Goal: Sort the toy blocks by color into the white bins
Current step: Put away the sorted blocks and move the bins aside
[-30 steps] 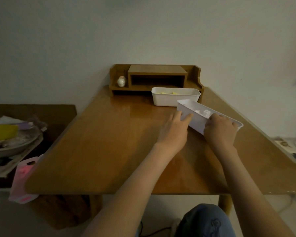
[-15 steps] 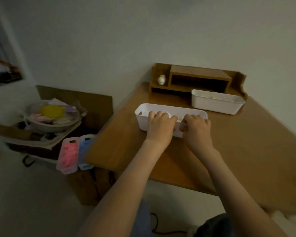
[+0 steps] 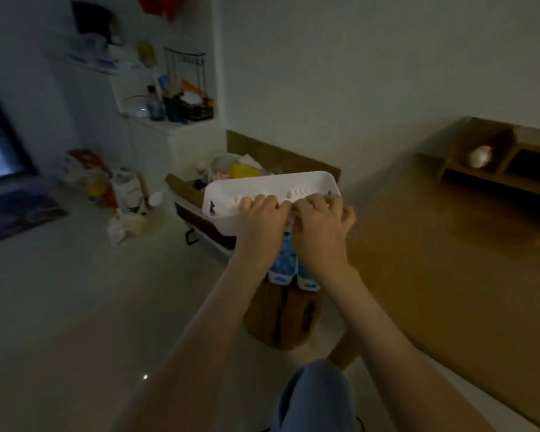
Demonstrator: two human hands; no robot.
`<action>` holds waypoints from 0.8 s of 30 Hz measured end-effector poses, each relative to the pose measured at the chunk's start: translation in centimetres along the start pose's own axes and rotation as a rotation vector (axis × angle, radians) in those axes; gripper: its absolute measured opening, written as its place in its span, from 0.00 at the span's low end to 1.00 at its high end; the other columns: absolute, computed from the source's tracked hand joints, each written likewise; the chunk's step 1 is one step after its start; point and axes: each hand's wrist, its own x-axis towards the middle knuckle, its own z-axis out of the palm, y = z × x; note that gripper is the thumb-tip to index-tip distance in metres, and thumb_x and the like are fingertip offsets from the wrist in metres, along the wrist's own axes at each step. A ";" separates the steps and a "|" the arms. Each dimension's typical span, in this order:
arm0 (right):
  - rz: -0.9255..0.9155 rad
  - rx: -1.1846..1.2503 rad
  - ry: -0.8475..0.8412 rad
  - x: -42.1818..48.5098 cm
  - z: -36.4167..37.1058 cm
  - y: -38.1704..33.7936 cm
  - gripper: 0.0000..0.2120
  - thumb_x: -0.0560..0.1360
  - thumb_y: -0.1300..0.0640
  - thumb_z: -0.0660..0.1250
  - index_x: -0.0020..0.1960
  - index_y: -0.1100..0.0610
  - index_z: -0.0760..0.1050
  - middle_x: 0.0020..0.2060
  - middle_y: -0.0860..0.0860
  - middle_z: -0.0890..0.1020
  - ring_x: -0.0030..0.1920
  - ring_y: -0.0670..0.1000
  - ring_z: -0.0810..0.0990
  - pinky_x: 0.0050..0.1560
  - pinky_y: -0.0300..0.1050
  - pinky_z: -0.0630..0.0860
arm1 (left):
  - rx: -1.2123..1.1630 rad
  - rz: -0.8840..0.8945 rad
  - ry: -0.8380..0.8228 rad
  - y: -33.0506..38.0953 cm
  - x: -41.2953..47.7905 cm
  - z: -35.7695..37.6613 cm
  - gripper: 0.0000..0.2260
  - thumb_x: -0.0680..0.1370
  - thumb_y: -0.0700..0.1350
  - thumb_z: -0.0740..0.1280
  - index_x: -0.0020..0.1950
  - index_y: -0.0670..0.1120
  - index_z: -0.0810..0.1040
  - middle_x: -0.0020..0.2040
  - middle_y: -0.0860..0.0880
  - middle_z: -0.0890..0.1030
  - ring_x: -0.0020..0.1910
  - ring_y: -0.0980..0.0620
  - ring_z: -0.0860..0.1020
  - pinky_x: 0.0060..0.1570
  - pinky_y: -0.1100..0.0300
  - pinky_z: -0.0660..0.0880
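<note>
A long white bin (image 3: 272,187) hangs in the air left of the wooden table (image 3: 449,260), off its edge and above the floor. My left hand (image 3: 262,218) and my right hand (image 3: 321,221) both grip its near long rim, side by side. Pale pieces show dimly inside the bin; their colour cannot be told. The second white bin is out of view.
Below my hands hang blue plastic packs (image 3: 286,266) over a wooden stool (image 3: 281,316). A cardboard box (image 3: 262,157) full of clutter stands behind the bin. A wooden desk organiser (image 3: 505,157) sits at the table's back. More clutter lies on the floor at the left.
Both hands have carried the white bin leftward, from the table top out past its left edge. The view has swung left, and the other bin has left the frame.
</note>
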 end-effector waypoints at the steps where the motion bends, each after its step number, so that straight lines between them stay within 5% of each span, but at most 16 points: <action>1: 0.009 0.041 -0.044 0.2 1.1 -1.7 0.11 0.75 0.61 0.61 0.54 0.55 0.78 0.58 0.53 0.76 0.63 0.59 0.66 0.61 0.52 0.53 | 0.015 -0.023 0.015 -1.9 -0.3 0.2 0.08 0.76 0.49 0.67 0.53 0.49 0.79 0.50 0.49 0.81 0.52 0.47 0.76 0.52 0.53 0.68; 6: -0.015 0.152 -0.252 -0.2 6.9 -5.8 0.19 0.77 0.59 0.60 0.66 0.48 0.70 0.73 0.50 0.59 0.66 0.59 0.60 0.66 0.55 0.57 | 0.169 -0.101 -0.136 -8.2 -2.2 2.5 0.15 0.80 0.51 0.58 0.66 0.51 0.69 0.64 0.50 0.73 0.64 0.48 0.69 0.62 0.53 0.60; 12: 0.165 0.440 -0.558 0.4 14.1 -4.1 0.14 0.79 0.61 0.58 0.64 0.56 0.71 0.63 0.54 0.73 0.63 0.54 0.72 0.65 0.46 0.68 | 0.198 -0.064 -0.229 -10.6 -2.5 8.3 0.08 0.77 0.49 0.65 0.56 0.52 0.76 0.53 0.51 0.78 0.55 0.48 0.74 0.54 0.52 0.65; 15: 0.229 0.467 -0.461 0.6 17.0 -0.7 0.08 0.80 0.61 0.57 0.54 0.57 0.75 0.52 0.52 0.77 0.51 0.49 0.76 0.48 0.29 0.71 | 0.171 -0.039 -0.285 -9.6 -1.6 12.3 0.14 0.63 0.52 0.77 0.45 0.52 0.80 0.42 0.52 0.81 0.43 0.49 0.79 0.45 0.54 0.72; 17: 0.314 0.522 -0.385 0.6 18.5 1.6 0.07 0.78 0.63 0.59 0.50 0.59 0.75 0.50 0.54 0.78 0.49 0.51 0.76 0.45 0.32 0.67 | 0.109 -0.057 -0.294 -8.8 -1.0 15.1 0.19 0.57 0.52 0.80 0.44 0.51 0.81 0.42 0.51 0.81 0.41 0.48 0.79 0.42 0.53 0.74; 21: 0.478 0.594 -0.331 1.1 21.7 6.2 0.07 0.77 0.65 0.60 0.51 0.62 0.76 0.50 0.58 0.76 0.51 0.58 0.75 0.46 0.36 0.66 | -0.007 0.013 -0.344 -7.6 0.6 20.1 0.16 0.73 0.49 0.70 0.60 0.50 0.74 0.59 0.49 0.77 0.61 0.47 0.72 0.61 0.48 0.63; 24: 0.503 0.584 -0.357 1.5 24.1 8.7 0.10 0.77 0.64 0.59 0.57 0.61 0.74 0.54 0.57 0.75 0.55 0.58 0.75 0.49 0.36 0.67 | -0.061 0.066 -0.348 -7.2 2.9 23.9 0.14 0.76 0.49 0.66 0.61 0.50 0.72 0.61 0.50 0.76 0.63 0.48 0.70 0.61 0.51 0.60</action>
